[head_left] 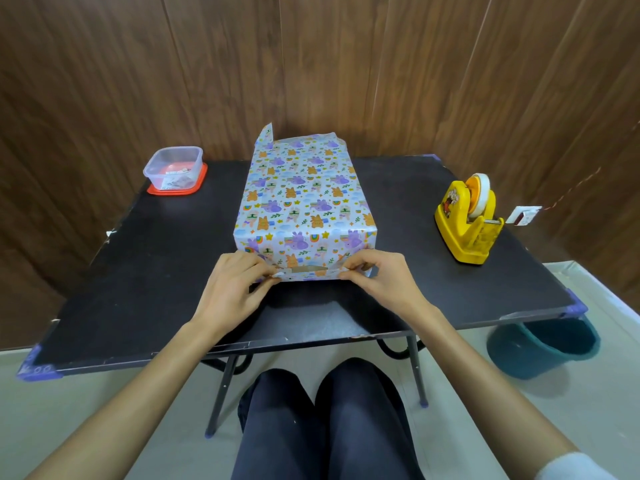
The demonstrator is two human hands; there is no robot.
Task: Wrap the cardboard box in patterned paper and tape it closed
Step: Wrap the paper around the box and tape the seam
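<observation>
Two bare hands work the near end of a rectangular cardboard box (301,199) covered in white paper printed with purple, orange and rainbow cartoon animals (304,244). Box sits mid-counter, long axis running away from the person, on the black flat counter (138,271). Left hand (232,289) pinches the paper's folded lower edge at the box's near left corner; right hand (381,282) pinches the same edge at the near right corner. Between them, a strip of bare brown cardboard shows. At the box's far end, a paper flap stands up. Left of the box: clear plastic tub on a red lid (175,171). Right of the box: yellow tape dispenser (467,220) with a roll mounted.
</observation>
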